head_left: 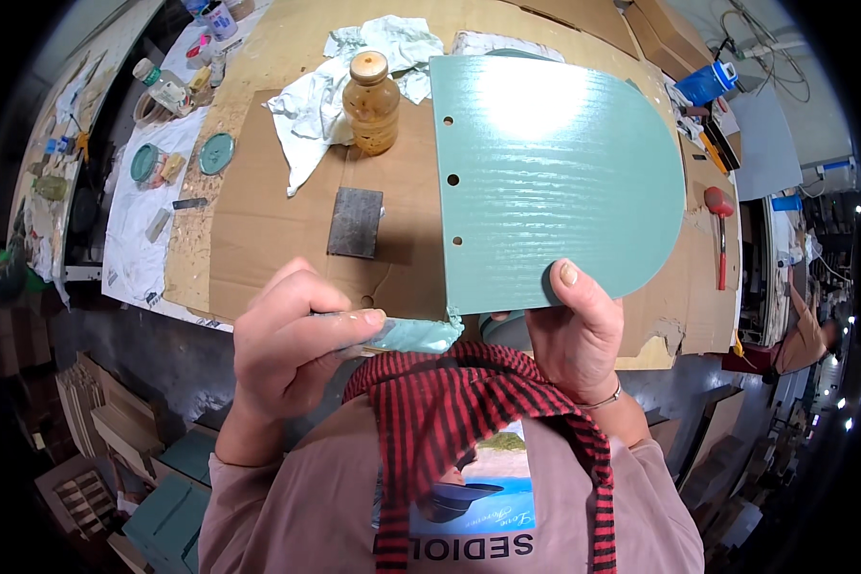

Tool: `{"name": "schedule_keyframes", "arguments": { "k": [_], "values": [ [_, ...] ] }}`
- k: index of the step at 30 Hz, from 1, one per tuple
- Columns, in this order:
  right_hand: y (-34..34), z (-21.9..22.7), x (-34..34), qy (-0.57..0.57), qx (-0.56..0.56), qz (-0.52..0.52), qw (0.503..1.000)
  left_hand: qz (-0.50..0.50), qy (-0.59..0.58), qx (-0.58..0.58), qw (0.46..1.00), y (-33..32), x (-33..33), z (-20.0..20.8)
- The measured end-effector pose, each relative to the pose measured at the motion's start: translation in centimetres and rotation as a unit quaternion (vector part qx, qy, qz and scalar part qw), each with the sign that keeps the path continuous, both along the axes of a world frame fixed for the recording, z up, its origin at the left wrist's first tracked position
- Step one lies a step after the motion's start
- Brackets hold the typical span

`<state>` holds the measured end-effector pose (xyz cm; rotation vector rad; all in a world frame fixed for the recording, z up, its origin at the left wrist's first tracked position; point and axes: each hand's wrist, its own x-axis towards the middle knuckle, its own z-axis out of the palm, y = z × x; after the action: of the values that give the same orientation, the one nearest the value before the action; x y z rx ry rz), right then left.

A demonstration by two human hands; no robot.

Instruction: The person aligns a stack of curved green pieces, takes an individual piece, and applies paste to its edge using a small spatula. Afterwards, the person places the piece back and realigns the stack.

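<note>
Bench (282, 38), pale wood-toned top. One cardboard sheet (258, 230), brown, laid flat on it. One bottle (371, 120), amber, capped, upright on the cardboard. One cloth (301, 124), white, crumpled, beside and behind the bottle. One block (356, 222), dark grey, rectangular, lying flat, nearer the front. One mallet (719, 203), red head, red-and-dark handle, at right. One container (706, 84), blue and white, far right corner.

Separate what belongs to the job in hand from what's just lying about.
In the job: green-smeared flat tool, in the left hand; green board with three holes, in the right hand.

Apparently just lying about: brownish jar, white cloth, dark grey rectangular block, red mallet.
</note>
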<state>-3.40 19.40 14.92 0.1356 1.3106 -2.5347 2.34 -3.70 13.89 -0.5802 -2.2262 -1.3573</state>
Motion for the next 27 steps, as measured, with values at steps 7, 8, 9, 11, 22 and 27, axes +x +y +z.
{"name": "schedule_keyframes", "arguments": {
  "k": [7, 8, 9, 11, 22, 27],
  "values": [
    [0.05, 0.53, -0.18, 0.016, -0.037, 0.053, 0.998, 0.033, -0.001, 0.002, 0.999, 0.14, -0.12, -0.2],
    [-0.02, 0.49, -0.15, 0.018, -0.028, 0.046, 0.998, 0.022, -0.005, 0.004, 1.0, 0.16, -0.11, -0.19],
    [-0.04, 0.46, -0.14, 0.021, -0.019, 0.039, 0.999, 0.011, -0.01, 0.005, 1.0, 0.19, -0.1, -0.17],
    [0.05, 0.44, -0.18, 0.022, -0.021, 0.046, 0.998, 0.009, -0.011, 0.011, 1.0, 0.26, -0.03, -0.08],
    [0.16, 0.16, -0.05, 0.02, -0.027, 0.046, 0.998, 0.002, -0.028, 0.032, 0.999, 0.39, 0.07, -0.05],
    [0.04, 0.63, 0.05, 0.017, -0.02, 0.037, 0.999, 0.014, -0.094, 0.127, 0.987, 0.7, 0.63, 0.06]
  ]
}}
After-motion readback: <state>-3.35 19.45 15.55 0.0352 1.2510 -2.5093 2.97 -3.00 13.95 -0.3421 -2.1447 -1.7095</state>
